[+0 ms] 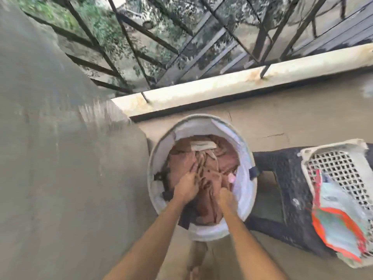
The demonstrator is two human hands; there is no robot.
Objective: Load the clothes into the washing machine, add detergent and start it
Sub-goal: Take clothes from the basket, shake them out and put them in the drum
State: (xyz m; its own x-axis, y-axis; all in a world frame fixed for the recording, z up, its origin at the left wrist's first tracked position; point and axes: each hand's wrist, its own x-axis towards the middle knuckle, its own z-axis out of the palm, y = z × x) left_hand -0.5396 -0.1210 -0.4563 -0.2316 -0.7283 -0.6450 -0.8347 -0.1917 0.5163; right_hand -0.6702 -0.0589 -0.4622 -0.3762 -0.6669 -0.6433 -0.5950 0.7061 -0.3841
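Note:
A round white laundry hamper (244, 158) stands on the floor below me, filled with pinkish-brown clothes (220, 156). Both my arms reach down into it. My left hand (186, 187) grips a bunch of the pinkish-brown fabric near the middle of the pile. My right hand (226, 199) is curled into the cloth at the near right side of the hamper, its fingers buried in the folds. No washing machine or detergent shows in this view.
A dark plastic stool (282, 178) stands right of the hamper, carrying a white perforated basket (331, 164) with an orange-edged cloth (339, 223). A grey wall (50, 158) fills the left. A low ledge (222, 87) with a metal grille runs across the far side.

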